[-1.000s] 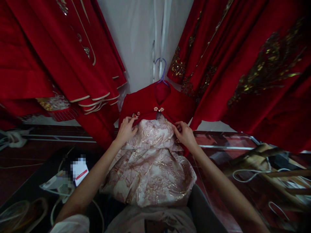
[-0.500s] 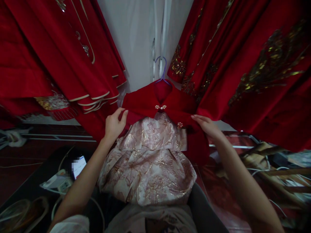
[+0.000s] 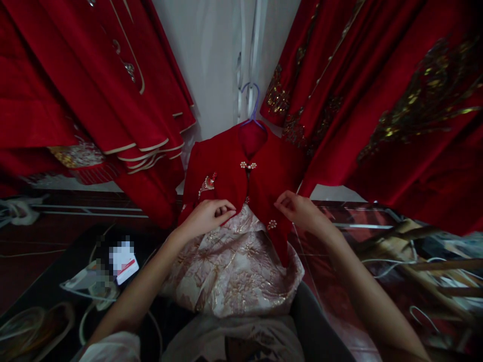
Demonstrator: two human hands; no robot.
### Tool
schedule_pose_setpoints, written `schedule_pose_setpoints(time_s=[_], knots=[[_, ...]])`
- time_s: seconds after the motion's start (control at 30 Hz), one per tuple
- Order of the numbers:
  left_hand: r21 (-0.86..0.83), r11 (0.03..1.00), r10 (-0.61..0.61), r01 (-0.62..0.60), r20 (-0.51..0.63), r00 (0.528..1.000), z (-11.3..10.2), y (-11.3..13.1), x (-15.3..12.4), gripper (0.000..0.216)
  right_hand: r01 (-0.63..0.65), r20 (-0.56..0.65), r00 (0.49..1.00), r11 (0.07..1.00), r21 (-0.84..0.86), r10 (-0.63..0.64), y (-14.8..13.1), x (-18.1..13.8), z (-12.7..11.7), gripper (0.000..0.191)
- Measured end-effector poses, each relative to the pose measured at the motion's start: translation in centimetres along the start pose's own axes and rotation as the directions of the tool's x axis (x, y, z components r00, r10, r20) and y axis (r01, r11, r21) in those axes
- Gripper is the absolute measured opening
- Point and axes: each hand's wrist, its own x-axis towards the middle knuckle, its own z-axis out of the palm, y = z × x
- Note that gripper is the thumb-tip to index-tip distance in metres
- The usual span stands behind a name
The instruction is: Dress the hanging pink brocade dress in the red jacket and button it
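A red jacket (image 3: 222,156) with beaded flower fastenings hangs on a purple hanger (image 3: 253,103). A beaded ornament (image 3: 208,184) sits on its left chest. My left hand (image 3: 211,215) pinches the jacket's lower front edge, just above the pale brocade cloth. My right hand (image 3: 296,207) has its fingers bent together, their tips on the jacket's right front panel above a beaded flower (image 3: 272,224). Pink and gold floral brocade cloth (image 3: 234,271) is spread over my lap, its upper part under the jacket hem.
Red garments with trim (image 3: 151,110) hang at left, and red garments with gold sequins (image 3: 400,115) at right. A black surface at lower left bears a lit phone (image 3: 124,264) and a clear bag (image 3: 88,284). A wooden rack (image 3: 433,271) with cables stands at right.
The jacket's lower front, lifted before, now hangs down over the top of the brocade, showing the chest ornament. Both hands have moved inward and lower, my left hand the farther.
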Motion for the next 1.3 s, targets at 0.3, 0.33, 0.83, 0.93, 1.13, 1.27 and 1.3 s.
schedule_pose_setpoints(time_s=[0.3, 0.33, 0.83, 0.93, 1.13, 1.27, 1.3], knots=[[0.421, 0.907, 0.062, 0.017, -0.174, 0.983, 1.7, 1.6, 0.8, 0.061, 0.102, -0.011, 0.994, 0.953, -0.286, -0.109, -5.8, 1.3, 6.9, 0.043], [0.449, 0.893, 0.049, 0.033, -0.169, 0.984, 1.9, 1.4, 0.9, 0.059, 0.053, -0.022, 0.998, 0.932, -0.359, -0.065, -5.6, 1.6, 7.5, 0.044], [0.181, 0.981, -0.032, 0.063, -0.169, 0.985, 2.7, 0.9, 1.7, 0.020, -0.021, -0.245, 0.969, 0.989, -0.149, -0.017, -1.5, 5.3, 8.5, 0.016], [0.241, 0.969, -0.041, 0.056, -0.065, 0.997, 3.5, 0.3, 1.5, 0.019, 0.008, -0.318, 0.944, 0.962, 0.273, 0.083, -0.2, 6.2, 7.5, 0.021], [0.299, 0.951, -0.061, 0.076, -0.059, 0.996, 4.4, 0.2, 1.6, 0.026, 0.238, -0.430, 0.903, 0.800, 0.551, 0.028, -4.4, 6.8, 5.6, 0.025], [0.306, 0.949, -0.059, 0.076, -0.064, 0.996, 5.1, 0.1, 1.8, 0.040, 0.340, -0.292, 0.929, 0.835, 0.432, -0.227, -8.1, 6.8, 7.9, 0.022], [0.291, 0.955, -0.046, 0.062, -0.061, 0.997, 5.1, -0.1, 1.8, 0.043, 0.357, -0.264, 0.927, 0.844, 0.400, -0.267, -8.3, 7.0, 8.9, 0.023]])
